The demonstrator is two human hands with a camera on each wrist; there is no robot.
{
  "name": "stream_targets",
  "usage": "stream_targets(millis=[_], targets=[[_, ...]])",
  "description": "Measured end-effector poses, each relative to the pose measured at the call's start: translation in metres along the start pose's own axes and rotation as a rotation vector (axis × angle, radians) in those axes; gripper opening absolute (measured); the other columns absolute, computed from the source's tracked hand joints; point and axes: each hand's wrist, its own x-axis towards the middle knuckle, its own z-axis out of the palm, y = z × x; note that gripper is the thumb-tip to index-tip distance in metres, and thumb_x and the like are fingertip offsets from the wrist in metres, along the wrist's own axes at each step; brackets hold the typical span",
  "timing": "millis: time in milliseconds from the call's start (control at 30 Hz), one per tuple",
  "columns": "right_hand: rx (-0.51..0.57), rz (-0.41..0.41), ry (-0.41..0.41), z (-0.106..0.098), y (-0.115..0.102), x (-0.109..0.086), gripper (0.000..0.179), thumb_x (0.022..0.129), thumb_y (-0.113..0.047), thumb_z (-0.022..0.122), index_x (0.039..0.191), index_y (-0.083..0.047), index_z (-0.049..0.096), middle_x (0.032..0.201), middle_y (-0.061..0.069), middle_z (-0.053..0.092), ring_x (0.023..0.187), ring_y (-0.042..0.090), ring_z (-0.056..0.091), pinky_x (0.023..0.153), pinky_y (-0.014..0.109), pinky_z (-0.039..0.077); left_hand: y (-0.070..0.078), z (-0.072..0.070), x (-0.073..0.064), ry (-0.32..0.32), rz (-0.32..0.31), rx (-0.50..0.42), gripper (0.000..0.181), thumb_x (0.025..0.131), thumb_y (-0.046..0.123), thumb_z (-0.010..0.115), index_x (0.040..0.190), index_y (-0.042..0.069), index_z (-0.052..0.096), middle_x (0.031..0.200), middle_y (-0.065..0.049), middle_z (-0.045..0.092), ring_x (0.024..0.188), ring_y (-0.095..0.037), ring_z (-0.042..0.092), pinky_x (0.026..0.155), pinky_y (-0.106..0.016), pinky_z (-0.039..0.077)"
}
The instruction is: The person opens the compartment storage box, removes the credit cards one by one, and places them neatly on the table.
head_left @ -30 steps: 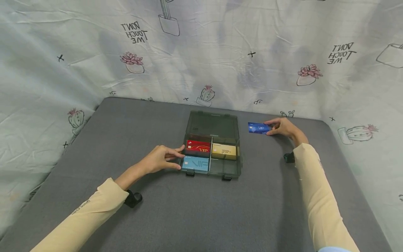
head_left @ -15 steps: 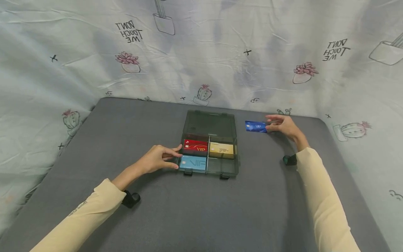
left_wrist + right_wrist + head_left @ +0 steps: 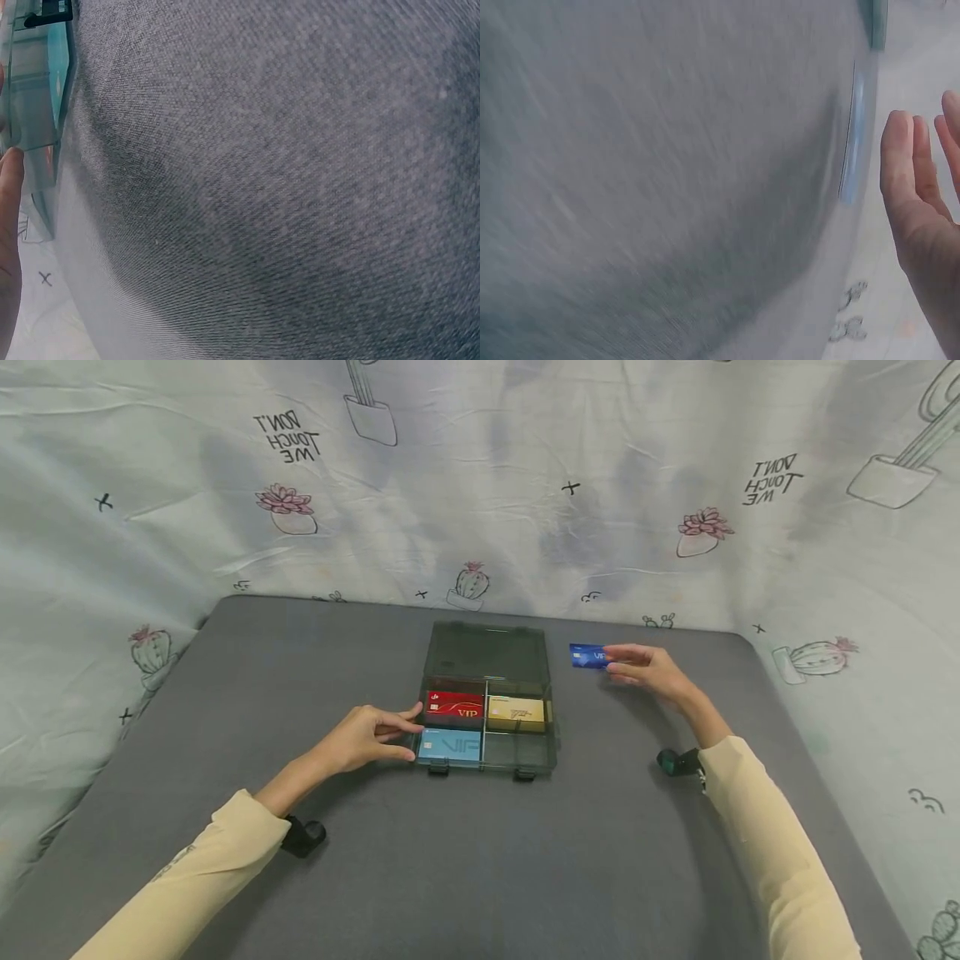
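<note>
A dark translucent plastic box stands with its lid laid back. Its compartments hold a red VIP card, a gold card and a light blue VIP card; the front right one shows no card. My left hand touches the box's left side with fairly straight fingers, also seen against its wall in the left wrist view. Right of the box, a dark blue VIP card lies flat on the table. Over its right end hovers my right hand, fingers apart and clear of the card in the right wrist view.
Grey cloth covers the table. A white printed curtain hangs behind and at both sides. Black wrist cameras sit under both forearms. Two latches jut from the box's front edge.
My right hand has let go of the blue card's right end, lifted, and come left over it. My left hand stays at the box. The head view has turned slightly right.
</note>
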Motion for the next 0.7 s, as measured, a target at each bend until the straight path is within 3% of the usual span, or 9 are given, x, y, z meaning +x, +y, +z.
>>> stream_targets(millis=[133, 367, 700], targets=[[0.064, -0.003, -0.023, 0.013, 0.000, -0.006, 0.048, 0.094, -0.002, 0.061, 0.135, 0.015, 0.042, 0.128, 0.013, 0.058, 0.109, 0.017, 0.063, 0.096, 0.037, 0.049, 0.000, -0.001, -0.001, -0.001, 0.006, -0.001, 0.045, 0.077, 0.009, 0.078, 0.119, -0.003, 0.066, 0.145, -0.017, 0.039, 0.126, -0.031, 0.048, 0.098, -0.036, 0.048], [0.151, -0.032, 0.004, 0.038, 0.003, -0.021, 0.046, 0.094, -0.001, 0.060, 0.133, 0.016, 0.043, 0.122, 0.003, 0.064, 0.108, 0.016, 0.063, 0.093, 0.030, 0.052, 0.002, 0.000, 0.000, -0.007, 0.010, -0.002, 0.045, 0.078, 0.009, 0.078, 0.119, -0.004, 0.066, 0.145, -0.018, 0.038, 0.126, -0.031, 0.048, 0.098, -0.036, 0.048], [0.237, -0.043, 0.025, 0.070, 0.003, -0.041, 0.045, 0.095, -0.002, 0.059, 0.135, 0.014, 0.043, 0.127, 0.007, 0.061, 0.107, 0.020, 0.062, 0.092, 0.030, 0.053, 0.000, 0.000, -0.001, -0.004, 0.024, 0.028, 0.046, 0.078, 0.011, 0.078, 0.119, -0.003, 0.066, 0.144, -0.018, 0.039, 0.126, -0.032, 0.048, 0.098, -0.037, 0.048]])
